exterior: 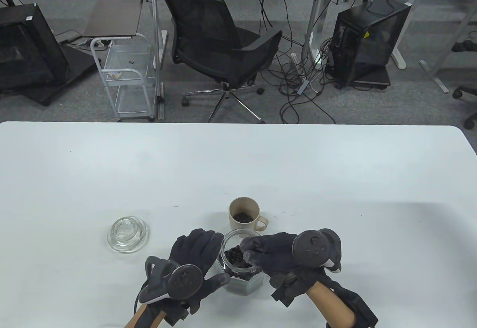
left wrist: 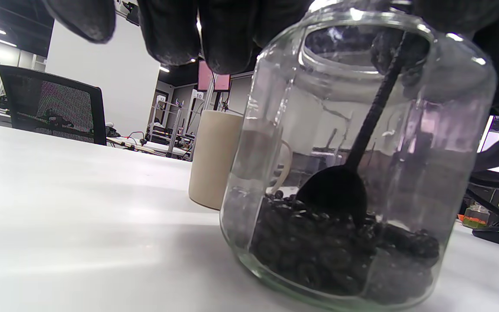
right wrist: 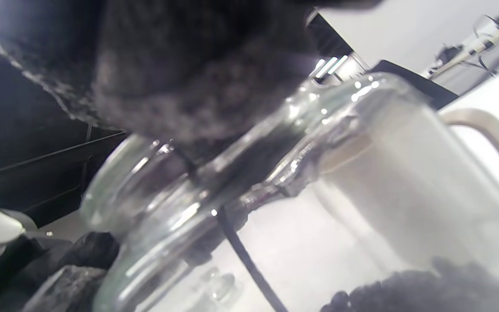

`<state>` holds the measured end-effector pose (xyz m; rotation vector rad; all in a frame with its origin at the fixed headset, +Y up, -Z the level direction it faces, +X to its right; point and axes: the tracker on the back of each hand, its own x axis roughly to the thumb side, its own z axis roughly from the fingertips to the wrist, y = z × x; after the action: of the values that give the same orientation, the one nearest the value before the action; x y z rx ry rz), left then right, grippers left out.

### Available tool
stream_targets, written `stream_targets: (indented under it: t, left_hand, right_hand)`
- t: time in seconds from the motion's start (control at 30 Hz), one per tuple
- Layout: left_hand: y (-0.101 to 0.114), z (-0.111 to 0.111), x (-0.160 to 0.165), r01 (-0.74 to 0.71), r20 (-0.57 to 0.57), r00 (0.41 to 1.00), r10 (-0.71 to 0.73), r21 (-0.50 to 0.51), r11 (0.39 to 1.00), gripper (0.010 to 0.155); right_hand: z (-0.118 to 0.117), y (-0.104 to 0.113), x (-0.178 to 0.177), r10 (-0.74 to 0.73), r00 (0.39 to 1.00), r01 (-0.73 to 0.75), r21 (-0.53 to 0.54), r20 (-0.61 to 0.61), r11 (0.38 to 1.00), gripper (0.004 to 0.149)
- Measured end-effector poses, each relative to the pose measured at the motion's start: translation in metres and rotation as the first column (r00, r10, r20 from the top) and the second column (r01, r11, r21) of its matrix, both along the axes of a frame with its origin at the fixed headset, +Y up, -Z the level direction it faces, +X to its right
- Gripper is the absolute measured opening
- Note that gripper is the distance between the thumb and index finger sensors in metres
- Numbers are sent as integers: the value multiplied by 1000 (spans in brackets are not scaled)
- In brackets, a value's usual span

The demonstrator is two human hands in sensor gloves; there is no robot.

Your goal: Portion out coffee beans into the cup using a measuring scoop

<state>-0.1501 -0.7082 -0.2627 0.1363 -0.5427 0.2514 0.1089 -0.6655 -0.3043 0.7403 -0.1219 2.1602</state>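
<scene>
While your right hand (exterior: 275, 255) hovers over the mouth of the jar (exterior: 240, 268) with its fingers pinched together on the thin black handle of the scoop (left wrist: 340, 195), the bowl of that scoop sits down among the coffee beans (left wrist: 332, 255), so the step in hand looks like loading a measure. Your left hand (exterior: 193, 264) lies against the jar's left side, fingers draped along the glass and thumb reaching toward the front; whether it truly grips or only steadies I cannot tell, so make sure it holds firm before you dig. The beans lie low in the jar, filling only the bottom part, and the neck is narrower than the body, so push the bowl down and forward into the heap instead of skimming the top, then turn it level before you lift. Bring it straight up through the middle of the opening; a tilted bowl or a knock against the rim would likely shed beans back or onto the surface (exterior: 335, 179). The cup (exterior: 244, 214) stands just beyond the jar, handle to the right, with some beans already in its bottom, so the carry is short: travel low and level, stop above the middle of the cup and roll your wrist slowly. The glass lid (exterior: 127, 233) rests well to the left of the jar, out of your path, and needs no attention yet.
</scene>
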Motion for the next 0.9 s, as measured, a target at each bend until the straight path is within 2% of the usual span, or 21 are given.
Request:
stream_targets:
  t: [0.33, 0.43, 0.5, 0.6, 0.8, 0.9]
  left_hand:
    - [0, 0, 0, 4, -2, 1000, -4, 4, 1000, 91]
    - [1, 0, 0, 5, -2, 1000, -5, 4, 1000, 91]
    - [1, 0, 0, 7, -2, 1000, -7, 4, 1000, 91]
    - [1, 0, -1, 10, -3, 1000, -10, 6, 1000, 91]
    - [1, 0, -1, 11, -2, 1000, -11, 6, 1000, 91]
    - [1, 0, -1, 11, -2, 1000, -11, 6, 1000, 91]
  right_hand:
    - [-8, -11, 13, -159, 983, 176, -214, 94, 961, 38]
    - [-9, -12, 17, -226, 965, 253, -257, 131, 933, 38]
    - [-11, -12, 21, -279, 947, 312, -247, 160, 917, 38]
    - [-12, -14, 27, -284, 936, 334, -273, 208, 902, 38]
    - [-21, -31, 40, -382, 866, 491, -401, 324, 773, 39]
    - [-27, -42, 49, -430, 815, 575, -455, 389, 680, 39]
